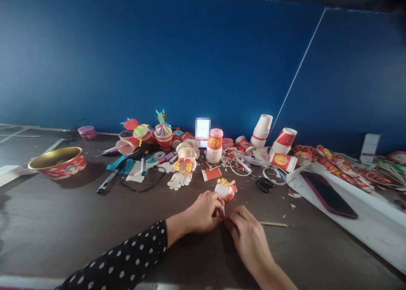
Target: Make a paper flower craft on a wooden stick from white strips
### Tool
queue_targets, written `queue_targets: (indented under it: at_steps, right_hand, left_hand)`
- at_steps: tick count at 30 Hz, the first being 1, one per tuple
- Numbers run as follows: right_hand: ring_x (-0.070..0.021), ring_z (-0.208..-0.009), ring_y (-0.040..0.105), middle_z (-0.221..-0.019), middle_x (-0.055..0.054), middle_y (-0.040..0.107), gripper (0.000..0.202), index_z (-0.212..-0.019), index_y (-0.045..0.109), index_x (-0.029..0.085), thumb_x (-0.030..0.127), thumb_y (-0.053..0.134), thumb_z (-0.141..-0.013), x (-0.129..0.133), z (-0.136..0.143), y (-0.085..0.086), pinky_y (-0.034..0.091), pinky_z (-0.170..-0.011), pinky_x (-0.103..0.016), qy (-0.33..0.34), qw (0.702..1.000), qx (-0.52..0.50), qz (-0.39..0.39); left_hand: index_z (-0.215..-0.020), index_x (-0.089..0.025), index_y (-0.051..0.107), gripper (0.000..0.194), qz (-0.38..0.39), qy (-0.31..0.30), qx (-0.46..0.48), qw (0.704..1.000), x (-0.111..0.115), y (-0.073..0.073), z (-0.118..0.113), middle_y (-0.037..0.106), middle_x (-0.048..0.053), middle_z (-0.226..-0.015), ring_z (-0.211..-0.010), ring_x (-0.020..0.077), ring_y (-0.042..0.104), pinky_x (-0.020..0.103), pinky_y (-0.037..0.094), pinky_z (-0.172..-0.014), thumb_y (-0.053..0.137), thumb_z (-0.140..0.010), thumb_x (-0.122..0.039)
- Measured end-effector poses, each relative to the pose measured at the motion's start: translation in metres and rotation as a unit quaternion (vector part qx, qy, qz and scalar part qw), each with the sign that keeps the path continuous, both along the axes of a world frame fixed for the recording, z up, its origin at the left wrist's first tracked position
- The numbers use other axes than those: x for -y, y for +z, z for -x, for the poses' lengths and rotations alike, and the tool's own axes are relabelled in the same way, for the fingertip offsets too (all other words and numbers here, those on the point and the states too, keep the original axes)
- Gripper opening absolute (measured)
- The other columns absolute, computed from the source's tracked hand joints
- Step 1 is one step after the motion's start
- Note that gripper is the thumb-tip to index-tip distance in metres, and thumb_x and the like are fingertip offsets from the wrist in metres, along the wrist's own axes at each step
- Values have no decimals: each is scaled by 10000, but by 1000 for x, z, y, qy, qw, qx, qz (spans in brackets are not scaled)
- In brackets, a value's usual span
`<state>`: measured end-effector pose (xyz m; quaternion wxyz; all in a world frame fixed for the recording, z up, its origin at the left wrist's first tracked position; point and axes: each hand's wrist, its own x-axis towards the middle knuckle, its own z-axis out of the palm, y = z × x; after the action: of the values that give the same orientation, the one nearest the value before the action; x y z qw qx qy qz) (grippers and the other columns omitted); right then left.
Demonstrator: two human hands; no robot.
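Observation:
My left hand and my right hand meet low over the dark table, fingertips nearly touching. The left fingers are bent round a small white piece, mostly hidden behind them. My right fingers are pinched at its lower edge; what they grip is too small to make out. Just beyond the left fingers lies a cut paper cup piece with a white centre and a curled red and yellow rim. A thin wooden stick lies to the right of my right hand.
Scissors, a red paper scrap and cups lie beyond my hands. At left is a gold-lined bowl; markers lie nearby. A phone rests in a white tray at right. A blue wall stands behind.

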<state>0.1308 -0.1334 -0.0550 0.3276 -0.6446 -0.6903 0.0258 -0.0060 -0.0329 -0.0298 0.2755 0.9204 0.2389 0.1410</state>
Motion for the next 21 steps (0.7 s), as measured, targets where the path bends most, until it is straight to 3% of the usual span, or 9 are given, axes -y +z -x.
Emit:
queue_targets:
  at_steps: [4, 21]
  right_hand:
    - [-144, -736, 552, -774, -6, 563, 161, -736, 599, 206, 117, 500, -826, 0, -1, 0, 403, -667, -246, 16, 1000, -7, 9]
    - [-129, -701, 527, -774, -6, 553, 212, -742, 587, 196, 115, 435, -865, -1, 0, 2, 376, -675, -244, 15, 997, 79, 20]
  left_hand:
    - [-719, -184, 678, 142, 15, -22, 9, 1000, -3, 0, 3, 611, 32, -992, -949, 175, 555, 250, 393, -867, 588, -670, -87]
    - [-719, -176, 669, 105, 12, -23, 9, 1000, -1, 5, 3, 625, 40, -997, -960, 179, 559, 250, 396, -880, 614, -667, -103]
